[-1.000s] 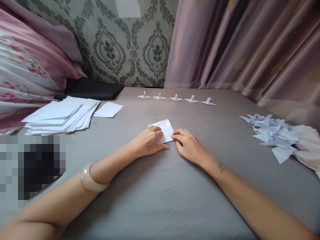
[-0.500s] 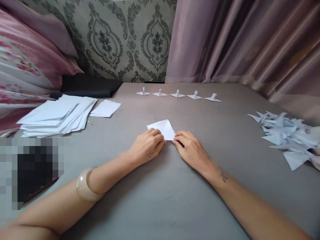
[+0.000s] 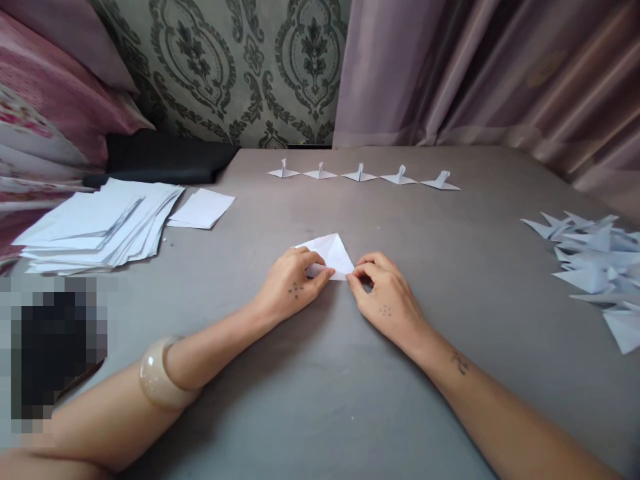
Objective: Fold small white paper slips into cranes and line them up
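Note:
A partly folded sheet of white paper [image 3: 336, 252] lies on the grey tabletop in front of me, its point facing away. My left hand [image 3: 296, 277] is closed on the paper's left side, with the thumb along the near edge and the fingers over the top. At the near right corner, my right hand [image 3: 384, 285] pinches the paper between thumb and forefinger. The fingers cover the left part of the sheet.
Several folded paper birds [image 3: 360, 173] stand in a row at the back. More folded birds [image 3: 597, 257] are heaped at right. A stack of white paper [image 3: 95, 223] and smaller paper squares [image 3: 203, 209] lie left, before a black cloth [image 3: 165, 158].
My left thumb and fingers have opened a little wider around the near edge of the paper. The right hand stays at the right corner. The camera view has shifted slightly.

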### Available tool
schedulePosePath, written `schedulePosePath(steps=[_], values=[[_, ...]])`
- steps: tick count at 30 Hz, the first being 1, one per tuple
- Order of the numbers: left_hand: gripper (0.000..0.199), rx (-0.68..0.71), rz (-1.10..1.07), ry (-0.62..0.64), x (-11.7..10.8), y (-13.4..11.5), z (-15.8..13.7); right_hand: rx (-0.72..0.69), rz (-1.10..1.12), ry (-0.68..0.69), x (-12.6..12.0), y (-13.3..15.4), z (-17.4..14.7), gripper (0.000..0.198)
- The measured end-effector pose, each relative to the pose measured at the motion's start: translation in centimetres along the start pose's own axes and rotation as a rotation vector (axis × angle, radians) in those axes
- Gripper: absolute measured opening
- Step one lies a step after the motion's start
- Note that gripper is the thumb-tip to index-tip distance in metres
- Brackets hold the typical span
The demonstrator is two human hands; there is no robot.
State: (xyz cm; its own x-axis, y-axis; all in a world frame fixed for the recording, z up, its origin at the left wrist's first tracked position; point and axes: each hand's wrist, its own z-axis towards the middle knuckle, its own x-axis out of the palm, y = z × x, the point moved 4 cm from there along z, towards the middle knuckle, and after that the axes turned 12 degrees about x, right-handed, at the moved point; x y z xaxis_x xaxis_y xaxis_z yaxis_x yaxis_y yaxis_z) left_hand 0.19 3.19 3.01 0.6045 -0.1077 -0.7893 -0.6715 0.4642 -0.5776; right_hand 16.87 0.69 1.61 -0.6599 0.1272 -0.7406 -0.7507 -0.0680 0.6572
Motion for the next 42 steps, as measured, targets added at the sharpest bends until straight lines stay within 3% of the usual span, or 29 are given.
schedulePosePath(steps=[25, 29, 33, 37, 42], values=[[0.014, -0.018, -0.027, 0.049, 0.1, 0.5, 0.7, 0.177, -0.014, 0.081, -0.9, -1.6, 0.9, 0.017], [0.016, -0.015, -0.018, 0.053, 0.1, 0.7, 0.7, 0.126, -0.014, 0.065, -1.7, -1.4, 0.7, 0.005], [0.017, 0.045, -0.018, 0.034, 0.5, 1.0, 0.6, -0.033, 0.011, 0.006, -1.7, 0.2, 0.1, 0.02], [0.018, 0.089, -0.015, 0.021, 0.5, 1.1, 0.5, -0.228, -0.065, 0.072, -0.4, 2.0, -1.0, 0.028], [0.036, 0.136, -0.071, 0.144, -0.9, 1.1, 0.3, -0.28, -0.211, 0.113, 0.1, 2.5, -1.9, 0.032]])
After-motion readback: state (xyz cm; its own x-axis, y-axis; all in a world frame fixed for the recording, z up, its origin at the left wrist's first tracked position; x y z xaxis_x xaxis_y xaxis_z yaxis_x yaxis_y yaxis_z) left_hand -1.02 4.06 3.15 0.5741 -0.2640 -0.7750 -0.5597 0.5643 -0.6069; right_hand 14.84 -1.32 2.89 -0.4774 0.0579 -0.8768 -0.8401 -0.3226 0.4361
